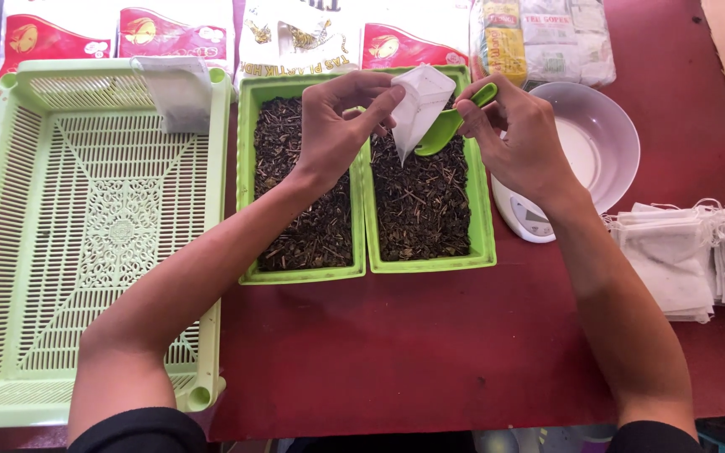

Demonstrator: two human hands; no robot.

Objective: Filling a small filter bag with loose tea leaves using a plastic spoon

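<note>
Fingers of left hand [329,126] pinch one white bag [419,105]; right hand [518,134] grips one green scoop [446,126].

Filter bag [419,105]: thin white matt paper-like fabric. Scoop [451,124]: smooth glossy green plastic. Trays [428,263]: glossy green plastic, held dry, coarse leaf. Left basket [10,252]: pale green perforated plastic. Bowl [610,138]: glossy white. Tabletop [430,352]: matt red.

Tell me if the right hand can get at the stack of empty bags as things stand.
Probably yes: the stack of bags lies uncovered beside the right hand, but that hand holds a green scoop.
</note>
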